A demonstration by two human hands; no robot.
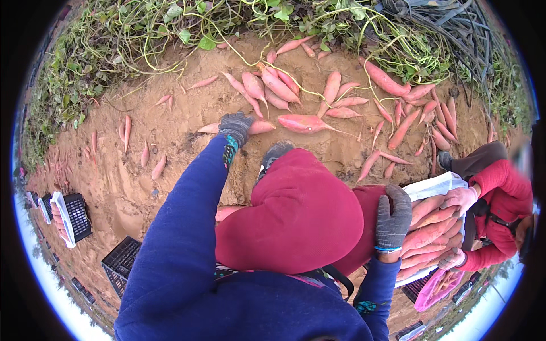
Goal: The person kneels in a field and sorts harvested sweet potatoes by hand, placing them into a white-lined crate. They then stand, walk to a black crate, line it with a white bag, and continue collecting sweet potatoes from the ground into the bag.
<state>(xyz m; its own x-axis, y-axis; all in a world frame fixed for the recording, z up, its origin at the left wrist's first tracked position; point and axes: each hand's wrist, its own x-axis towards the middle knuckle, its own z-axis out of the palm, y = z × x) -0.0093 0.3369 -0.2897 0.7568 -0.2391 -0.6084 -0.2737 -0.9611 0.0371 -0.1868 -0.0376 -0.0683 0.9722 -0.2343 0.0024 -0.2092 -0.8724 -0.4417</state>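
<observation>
My left hand (236, 128), in a grey knit glove, is closed over a sweet potato (261, 127) lying on the sandy soil, whose ends show on both sides of the glove. Just right of it rests a large sweet potato (303, 123), and beyond lies a cluster of more (277, 85). My right hand (393, 217), gloved too, lies by my knee against the near side of a lined crate full of sweet potatoes (428, 230); the glove hides whether its fingers touch one. A co-worker's two gloved hands (461, 199) rest on the crate's far side.
Cut vines (128, 38) and black plastic film (443, 25) border the soil ahead. Many sweet potatoes (401, 128) lie scattered to the right. Black crates (121, 260) stand behind at left, one white-lined (64, 219). A pink mesh bag (437, 290) sits beyond the full crate.
</observation>
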